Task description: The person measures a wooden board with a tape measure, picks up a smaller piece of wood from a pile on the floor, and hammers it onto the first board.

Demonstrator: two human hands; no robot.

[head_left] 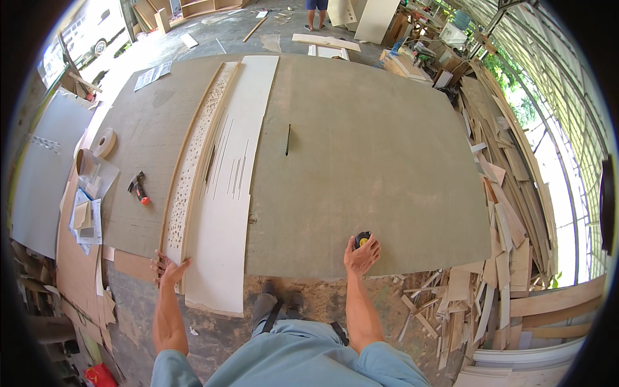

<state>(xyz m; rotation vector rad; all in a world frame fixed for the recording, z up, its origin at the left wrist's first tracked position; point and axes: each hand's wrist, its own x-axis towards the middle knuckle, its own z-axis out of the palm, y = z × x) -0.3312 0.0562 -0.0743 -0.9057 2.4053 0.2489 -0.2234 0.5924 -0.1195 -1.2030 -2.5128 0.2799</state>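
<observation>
fingers of left hand (169, 269) grip perforated strip (193, 161)'s end; right hand (361, 257) clutches yellow tape measure (362, 240) on workbench (361, 161).

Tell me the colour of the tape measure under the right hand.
The tape measure is yellow and black, seen in the head view, at the fingertips of the right hand.

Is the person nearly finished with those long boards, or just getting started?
Probably partway, though it's hard to tell. Done: the narrow perforated strip is full of holes, and the wide pale board beside it has several thin slots. In hand: the left hand grips the strip's near end, while the right hand rests on a yellow tape measure. Left: most of the pale board is bare, and the hammer lies untouched.
</observation>
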